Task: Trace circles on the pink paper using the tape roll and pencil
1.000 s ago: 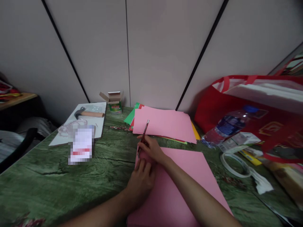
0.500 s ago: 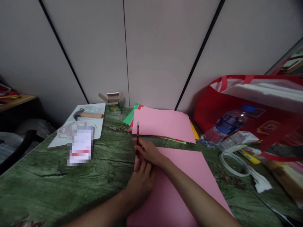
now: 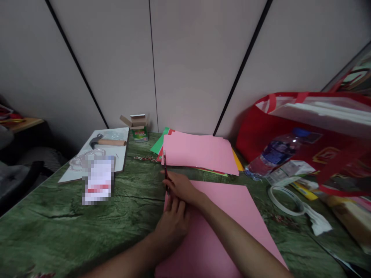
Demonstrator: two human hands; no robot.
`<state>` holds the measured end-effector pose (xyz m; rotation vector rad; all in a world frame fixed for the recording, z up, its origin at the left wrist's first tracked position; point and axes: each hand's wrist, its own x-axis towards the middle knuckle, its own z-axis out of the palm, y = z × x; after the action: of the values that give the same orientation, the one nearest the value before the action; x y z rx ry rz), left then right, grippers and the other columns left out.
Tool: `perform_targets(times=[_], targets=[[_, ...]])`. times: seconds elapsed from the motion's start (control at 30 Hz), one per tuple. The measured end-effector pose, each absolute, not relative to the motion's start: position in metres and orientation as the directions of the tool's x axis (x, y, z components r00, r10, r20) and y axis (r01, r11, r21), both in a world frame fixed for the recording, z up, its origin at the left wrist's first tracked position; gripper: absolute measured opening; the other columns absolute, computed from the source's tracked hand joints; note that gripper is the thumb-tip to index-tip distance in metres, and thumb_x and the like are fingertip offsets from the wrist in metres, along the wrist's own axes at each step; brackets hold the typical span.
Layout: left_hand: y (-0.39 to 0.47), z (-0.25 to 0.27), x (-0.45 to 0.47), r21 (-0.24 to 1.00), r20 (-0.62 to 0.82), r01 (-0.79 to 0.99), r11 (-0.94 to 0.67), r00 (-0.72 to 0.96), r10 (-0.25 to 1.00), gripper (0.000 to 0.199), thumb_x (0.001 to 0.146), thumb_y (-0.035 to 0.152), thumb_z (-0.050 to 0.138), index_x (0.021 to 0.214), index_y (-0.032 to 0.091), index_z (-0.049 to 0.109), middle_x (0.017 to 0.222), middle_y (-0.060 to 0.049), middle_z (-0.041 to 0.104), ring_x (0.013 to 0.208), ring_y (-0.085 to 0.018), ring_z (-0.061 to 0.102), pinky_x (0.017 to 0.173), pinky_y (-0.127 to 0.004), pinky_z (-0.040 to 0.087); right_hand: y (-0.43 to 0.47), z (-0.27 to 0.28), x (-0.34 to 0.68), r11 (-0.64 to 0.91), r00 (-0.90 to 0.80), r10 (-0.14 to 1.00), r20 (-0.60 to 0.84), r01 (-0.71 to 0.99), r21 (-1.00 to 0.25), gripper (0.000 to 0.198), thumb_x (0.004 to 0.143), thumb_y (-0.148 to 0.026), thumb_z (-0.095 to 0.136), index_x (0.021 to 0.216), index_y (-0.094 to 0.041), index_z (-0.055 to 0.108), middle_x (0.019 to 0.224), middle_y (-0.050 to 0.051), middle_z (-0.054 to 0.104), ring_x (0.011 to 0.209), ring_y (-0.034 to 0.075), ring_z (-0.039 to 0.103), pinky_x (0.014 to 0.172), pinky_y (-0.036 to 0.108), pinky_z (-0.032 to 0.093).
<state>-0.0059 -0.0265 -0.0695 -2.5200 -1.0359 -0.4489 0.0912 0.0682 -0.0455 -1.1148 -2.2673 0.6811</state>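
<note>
— A green, wood-patterned table [image 3: 124, 216] bears a pink sheet [image 3: 232, 199], lying flat beneath a person's bare forearms. What of the hands?

— The left hand [image 3: 173, 220] rests on the sheet's left side, fingers bent; whether it pinches anything, I cannot tell. Just beyond, close enough to seem touching, the right hand [image 3: 181, 186] has its fingers closed around a pencil [image 3: 165, 166], nearly upright near the sheet's far left corner.

— How would they handle?

— The sheet looks light and bendy, apt to crease; two opposite edges, taken gently, would probably suit it best. The pencil seems light, stiff and a little slick, its tip likely the fragile part. Low on the shaft, as gripped here, looks a sound hold. I cannot make out the tip.

— And farther back?

— A pile of coloured paper [image 3: 199, 152], pink on top; to its right, a bottle [image 3: 276, 152] in front of a red bag [image 3: 252, 133]. Behind everything, a grey panelled wall [image 3: 185, 77].
</note>
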Motion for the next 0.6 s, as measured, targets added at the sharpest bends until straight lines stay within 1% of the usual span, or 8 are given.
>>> perform_targets(times=[0.17, 0.33, 0.47, 0.6], targets=[[-0.027, -0.072, -0.006, -0.219, 0.407, 0.721, -0.658, 0.680, 0.610, 0.016, 0.081, 0.010, 0.049, 0.091, 0.010, 0.062, 0.095, -0.015, 0.058, 0.102, -0.030, 0.055, 0.083, -0.049, 0.048, 0.071, -0.050, 0.090, 0.509, -0.461, 0.851, 0.252, 0.602, -0.616, 0.030, 0.090, -0.021, 0.050, 0.119, -0.020, 0.053, 0.116, 0.009, 0.065, 0.103, 0.021, 0.062, 0.086, 0.033, 0.047], [-0.028, -0.068, -0.006, -0.215, 0.352, 0.718, -0.662, 0.689, 0.634, 0.017, 0.083, 0.010, 0.047, 0.092, 0.010, 0.062, 0.095, -0.015, 0.059, 0.102, -0.030, 0.056, 0.084, -0.049, 0.047, 0.075, -0.054, 0.092, 0.477, -0.400, 0.877, 0.268, 0.647, -0.595, 0.027, 0.090, -0.023, 0.049, 0.116, -0.018, 0.054, 0.107, 0.010, 0.068, 0.095, 0.023, 0.065, 0.079, 0.032, 0.048], [-0.027, -0.069, -0.005, -0.215, 0.335, 0.714, -0.667, 0.695, 0.636, 0.017, 0.084, 0.010, 0.047, 0.091, 0.010, 0.062, 0.093, -0.014, 0.059, 0.101, -0.029, 0.056, 0.085, -0.051, 0.046, 0.078, -0.057, 0.094, 0.441, -0.325, 0.898, 0.298, 0.650, -0.619, 0.026, 0.089, -0.022, 0.049, 0.114, -0.019, 0.056, 0.102, 0.010, 0.069, 0.092, 0.021, 0.065, 0.079, 0.031, 0.048], [-0.024, -0.069, -0.005, -0.223, 0.333, 0.706, -0.672, 0.703, 0.629, 0.016, 0.083, 0.011, 0.049, 0.095, 0.010, 0.061, 0.097, -0.016, 0.059, 0.102, -0.031, 0.056, 0.080, -0.050, 0.049, 0.079, -0.057, 0.097, 0.419, -0.282, 0.908, 0.310, 0.643, -0.641, 0.024, 0.090, -0.023, 0.047, 0.111, -0.017, 0.057, 0.096, 0.010, 0.070, 0.087, 0.021, 0.065, 0.076, 0.031, 0.047]])
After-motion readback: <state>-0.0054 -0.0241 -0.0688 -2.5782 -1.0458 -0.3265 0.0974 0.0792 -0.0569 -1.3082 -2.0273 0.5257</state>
